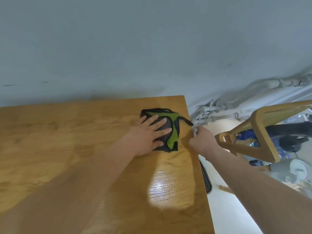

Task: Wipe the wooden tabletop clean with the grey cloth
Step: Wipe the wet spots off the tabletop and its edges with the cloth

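The left hand [148,134], fingers spread flat, is pressing the grey-and-green cloth [168,130] near the wooden tabletop's [67,157] far right corner, while the right hand [201,139] is curling at the edge, its grasp unclear; most of the surface apparently remains unwiped.

The left hand [150,134] lies flat on the cloth [170,132], hiding the middle of it. The wooden tabletop [67,157] runs out of view at the left and bottom edges. The right hand [201,139] is curled at the table's right edge, its fingertips hidden, so whether it grips anything cannot be told. Both forearms are cut off at the bottom. The wooden chair [263,132] is cut by the right edge; the items behind it are too blurred to identify.
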Tool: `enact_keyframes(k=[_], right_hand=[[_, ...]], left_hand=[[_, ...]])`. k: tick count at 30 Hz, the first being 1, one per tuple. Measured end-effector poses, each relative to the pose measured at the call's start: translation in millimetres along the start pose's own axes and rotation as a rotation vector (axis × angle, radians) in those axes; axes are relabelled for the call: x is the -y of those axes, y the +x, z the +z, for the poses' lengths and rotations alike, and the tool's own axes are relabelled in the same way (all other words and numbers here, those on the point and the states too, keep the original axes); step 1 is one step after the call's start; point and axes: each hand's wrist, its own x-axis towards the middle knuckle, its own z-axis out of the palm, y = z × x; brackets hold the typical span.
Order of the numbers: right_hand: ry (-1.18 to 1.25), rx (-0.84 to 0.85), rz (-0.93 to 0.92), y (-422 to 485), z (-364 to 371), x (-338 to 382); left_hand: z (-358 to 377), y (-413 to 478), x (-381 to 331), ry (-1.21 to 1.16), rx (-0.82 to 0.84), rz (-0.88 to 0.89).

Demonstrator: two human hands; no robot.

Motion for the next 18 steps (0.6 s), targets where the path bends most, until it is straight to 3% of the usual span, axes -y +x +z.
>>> enact_keyframes(k=[3, 5, 7, 12, 14, 18], right_hand=[[0.058, 0.031, -0.017, 4.9, 6.8, -12.8], [0.092, 0.002, -0.017, 8.7, 7.5, -19.8], [0.15, -0.035, 0.017, 13.6, 7.8, -24.9], [0.113, -0.008, 0.055, 20.5, 10.6, -31.8], [0.059, 0.006, 0.074, 21.8, 10.5, -32.5], [0.111, 0.052, 0.099, 22.9, 4.4, -28.3]], left_hand=[[-8.7, 34.0, -1.3, -0.182, -0.098, -0.296], [-12.3, 55.9, -22.8, -0.244, -0.095, -0.376], [-13.3, 74.6, -50.0, -0.238, -0.106, -0.344], [-19.8, 93.3, -40.6, -0.045, -0.128, 0.057], [-26.3, 97.0, -13.4, -0.02, -0.109, 0.02], [-29.3, 98.2, -0.7, -0.157, -0.151, -0.262]])
